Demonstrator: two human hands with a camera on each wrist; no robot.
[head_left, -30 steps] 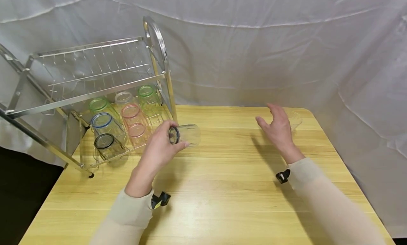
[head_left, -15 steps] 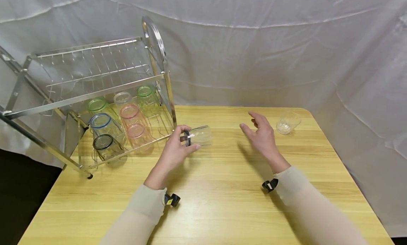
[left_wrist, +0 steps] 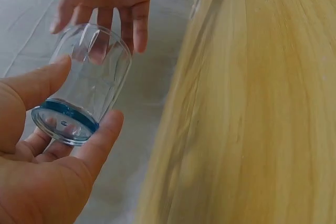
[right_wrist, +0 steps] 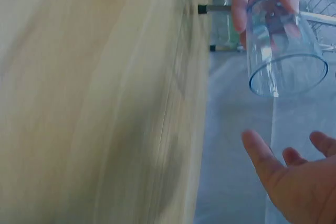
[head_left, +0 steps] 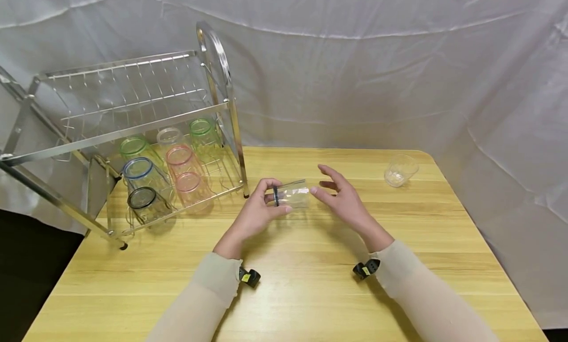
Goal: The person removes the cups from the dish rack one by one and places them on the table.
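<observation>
My left hand point(head_left: 255, 214) holds a clear drinking glass point(head_left: 294, 194) by its dark-blue base, thumb on one side and fingers on the other. The glass lies sideways in the air, its mouth toward the right hand. My right hand point(head_left: 343, 200) is just beyond the mouth, fingers spread and loosely bent. A gap between its fingers and the rim point(right_wrist: 288, 75) shows in the right wrist view. In the left wrist view the blue base point(left_wrist: 64, 121) faces the camera, with the other hand partly seen through the glass.
A two-tier metal rack point(head_left: 133, 129) stands at the left; its lower shelf bears several upside-down glasses, including a blue-based one point(head_left: 138, 168), a black-based one point(head_left: 142, 198) and a pink one point(head_left: 188, 182). Another clear glass point(head_left: 401, 171) stands upright at the back right of the wooden table point(head_left: 301, 292).
My left hand has carried the glass rightward, away from the rack. The right hand has moved left from beside the upright clear glass, toward the held glass.
</observation>
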